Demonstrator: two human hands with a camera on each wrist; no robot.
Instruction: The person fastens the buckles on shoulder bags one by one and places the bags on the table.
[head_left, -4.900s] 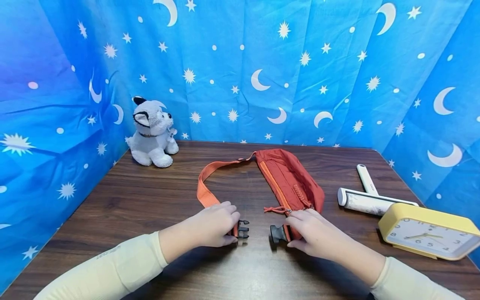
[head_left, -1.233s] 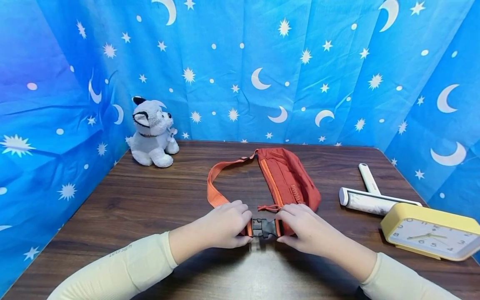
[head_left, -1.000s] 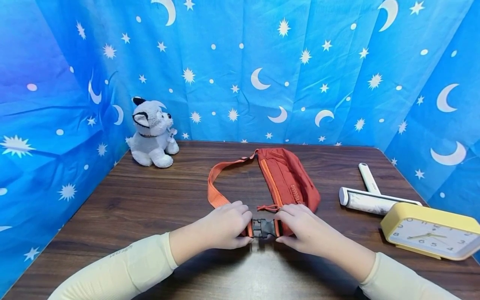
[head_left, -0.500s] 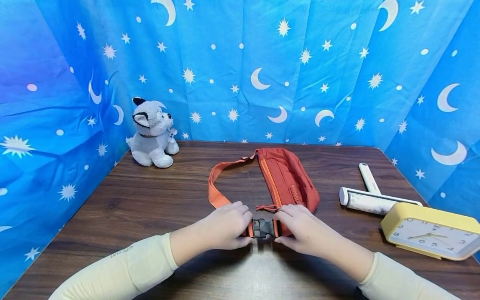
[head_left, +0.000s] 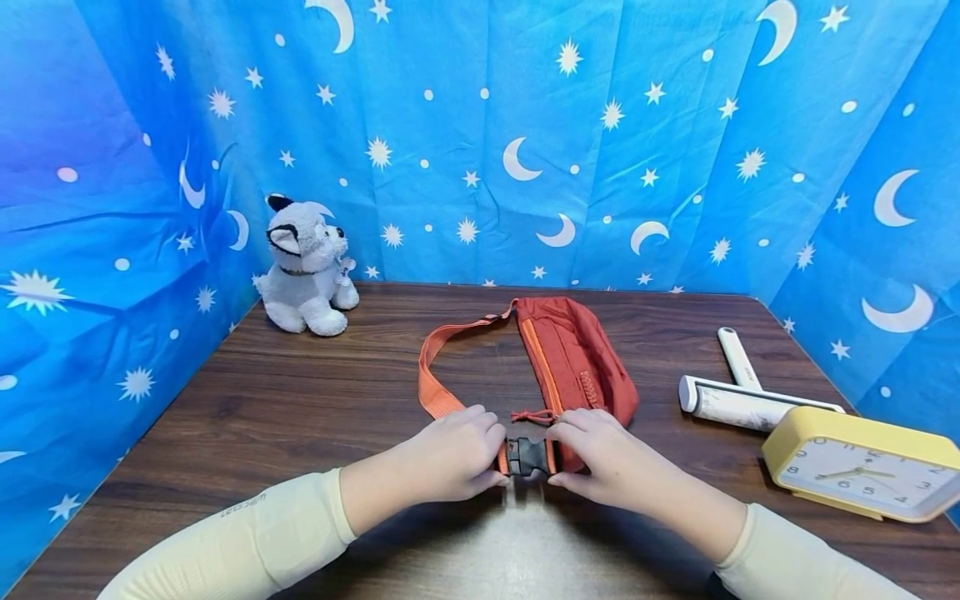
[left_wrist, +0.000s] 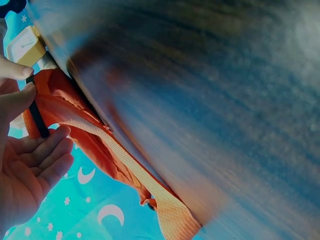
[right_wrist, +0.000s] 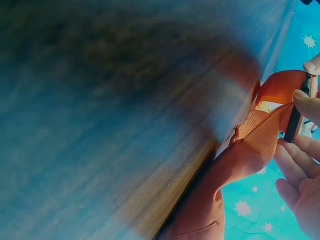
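A rust-red waist bag (head_left: 573, 354) lies on the table, its orange strap (head_left: 431, 367) looping out to the left. At the near side, the black side-release buckle (head_left: 528, 457) has its two halves joined. My left hand (head_left: 459, 454) pinches the buckle's left end where the strap meets it. On the other end, beside the bag, my right hand (head_left: 596, 454) pinches the buckle's right end. Both wrist views show thumb above and fingers below the dark buckle edge, in the left wrist view as a dark bar (left_wrist: 38, 117) and in the right as another (right_wrist: 294, 122).
A grey plush dog (head_left: 303, 267) sits at the back left. To the right lie a white lint roller (head_left: 735, 404) and a yellow alarm clock (head_left: 862, 467), close together on the dark wooden table (head_left: 315, 383). Blue star-and-moon cloth hangs behind and at both sides.
Earlier the buckle halves were apart; my hands have moved toward each other and the prongs have gone into the socket. Over the last second the hands have barely moved.
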